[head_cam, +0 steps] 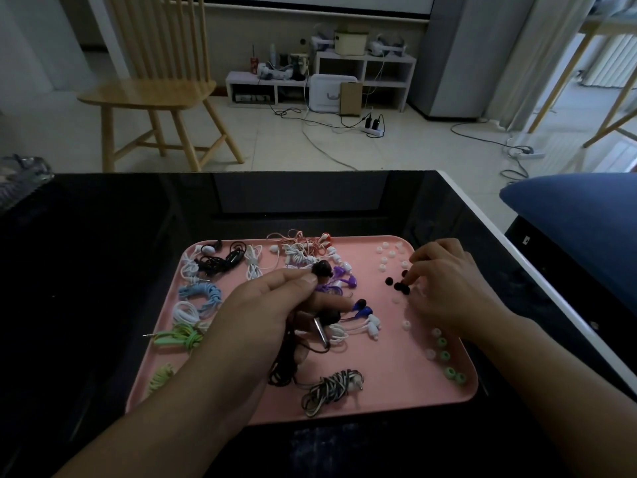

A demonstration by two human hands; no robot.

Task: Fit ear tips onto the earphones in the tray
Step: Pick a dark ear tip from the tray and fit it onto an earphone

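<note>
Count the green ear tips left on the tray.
4 green ear tips, in a line along the pink tray's near right edge, below the right hand. More may be hidden under it.

A glossy black tabletop with a white edge along its right side carries a pink rectangular plastic tray with rounded corners, set toward the near right part of the surface. At the far left edge sits a clear glass dish, only partly in view. The dark surface reflects the room.
</note>
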